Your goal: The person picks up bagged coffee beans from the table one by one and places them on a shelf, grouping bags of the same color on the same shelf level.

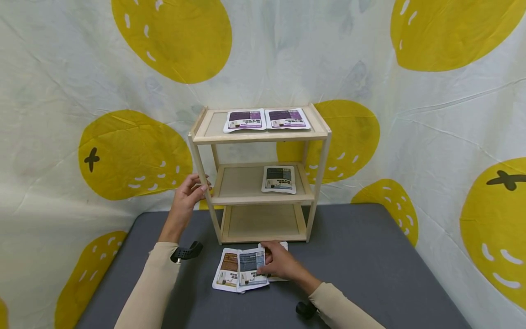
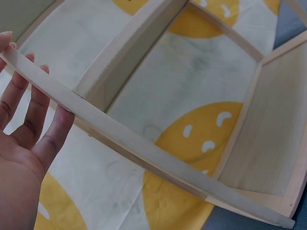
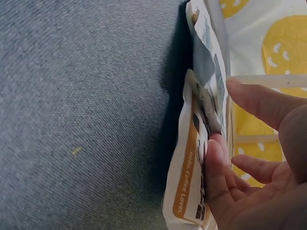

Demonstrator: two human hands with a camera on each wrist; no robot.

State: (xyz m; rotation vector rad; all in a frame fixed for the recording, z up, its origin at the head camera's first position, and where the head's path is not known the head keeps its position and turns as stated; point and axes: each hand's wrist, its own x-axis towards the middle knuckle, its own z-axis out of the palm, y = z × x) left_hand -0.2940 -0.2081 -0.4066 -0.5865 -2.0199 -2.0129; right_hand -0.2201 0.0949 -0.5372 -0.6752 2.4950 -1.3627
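Note:
My left hand [image 1: 190, 194] holds the left front post of a wooden three-tier shelf [image 1: 263, 200]. Seen from the left wrist, its fingers [image 2: 38, 103] lie behind the post and the thumb is at the frame's edge. Below the shelf's front, my right hand [image 1: 283, 265] pinches the right edge of a blue-labelled coffee pouch [image 1: 248, 265]. This pouch overlaps a brown-labelled pouch [image 1: 227, 269] on its left. Another pouch [image 1: 283, 246] lies partly hidden under the right hand. In the right wrist view, an orange-banded pouch [image 3: 184, 177] lies against the fingers.
Two purple-labelled pouches [image 1: 287, 119] lie side by side on the top tier. A dark-labelled pouch [image 1: 279, 179] lies at the right of the middle tier. The shelf stands on a grey cloth surface [image 1: 361, 265], before a fruit-print curtain [image 1: 287, 55].

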